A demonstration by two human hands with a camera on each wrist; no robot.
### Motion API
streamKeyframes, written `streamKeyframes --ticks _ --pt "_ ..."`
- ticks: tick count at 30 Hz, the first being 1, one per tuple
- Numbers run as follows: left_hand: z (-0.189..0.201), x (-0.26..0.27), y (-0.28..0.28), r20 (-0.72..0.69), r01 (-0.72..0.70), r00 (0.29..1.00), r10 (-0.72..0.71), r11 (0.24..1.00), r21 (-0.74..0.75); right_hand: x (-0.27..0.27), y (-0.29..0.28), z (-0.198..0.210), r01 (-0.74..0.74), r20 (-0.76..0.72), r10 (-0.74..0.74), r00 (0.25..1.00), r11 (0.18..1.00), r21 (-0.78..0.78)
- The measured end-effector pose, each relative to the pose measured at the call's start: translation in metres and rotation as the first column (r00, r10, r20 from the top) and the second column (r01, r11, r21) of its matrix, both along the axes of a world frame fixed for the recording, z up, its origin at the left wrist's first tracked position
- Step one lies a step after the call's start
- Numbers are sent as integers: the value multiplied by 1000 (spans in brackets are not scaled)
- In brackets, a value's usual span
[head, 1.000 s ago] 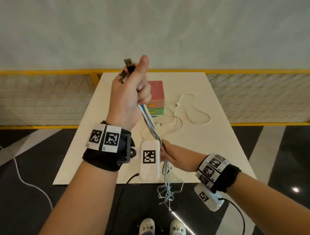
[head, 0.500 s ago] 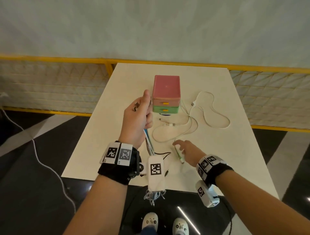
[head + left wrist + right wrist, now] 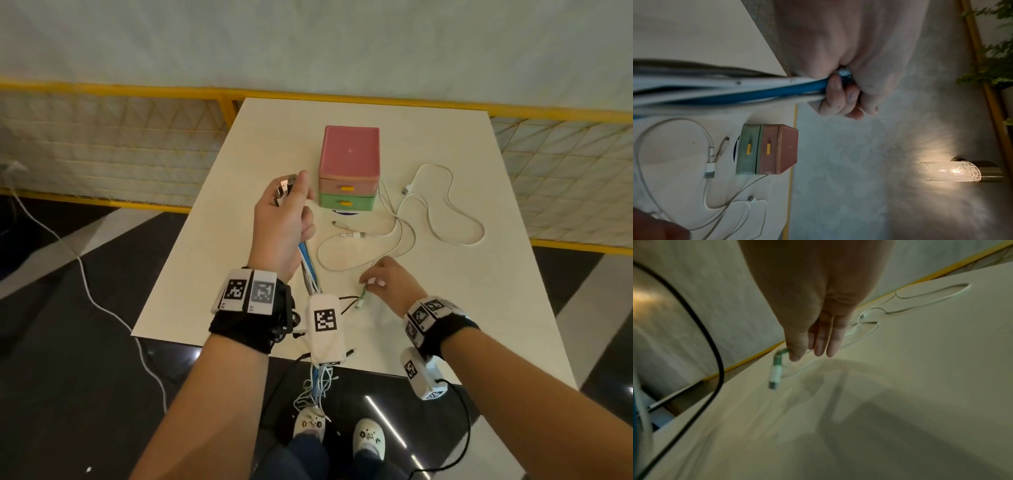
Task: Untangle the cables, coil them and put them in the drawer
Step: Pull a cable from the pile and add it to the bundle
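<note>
White table: drawer box shut; L hand grips cable bundle.

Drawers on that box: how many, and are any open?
2, stacked in the box by the table's far middle: pink drawer above green drawer. Both look closed.

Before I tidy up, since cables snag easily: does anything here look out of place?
Yes. The cable bundle gripped in the left hand trails off the table's near edge, its ends dangling in a tangle toward the floor. White cables sprawl uncoiled beside the closed drawer box.
</note>
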State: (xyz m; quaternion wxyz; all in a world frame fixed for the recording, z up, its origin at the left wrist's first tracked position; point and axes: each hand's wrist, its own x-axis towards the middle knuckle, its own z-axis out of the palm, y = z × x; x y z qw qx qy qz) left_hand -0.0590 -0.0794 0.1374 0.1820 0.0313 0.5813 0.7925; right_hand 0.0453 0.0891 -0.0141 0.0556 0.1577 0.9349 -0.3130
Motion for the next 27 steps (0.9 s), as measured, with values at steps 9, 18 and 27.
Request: streamKeyframes --ticks 9,18,27 --pt "8 10 -3 -111 23 994 -22 1000 3 25 5 72 163 -240 -251 938 928 -334" --pt "10 44 28 -107 152 981 -160 985 -82 36 -34 135 -5 -434 -221 874 887 -462" --pt "17 46 30 -123 128 985 -122 991 40 43 -43 148 -65 -407 -115 906 913 -403"
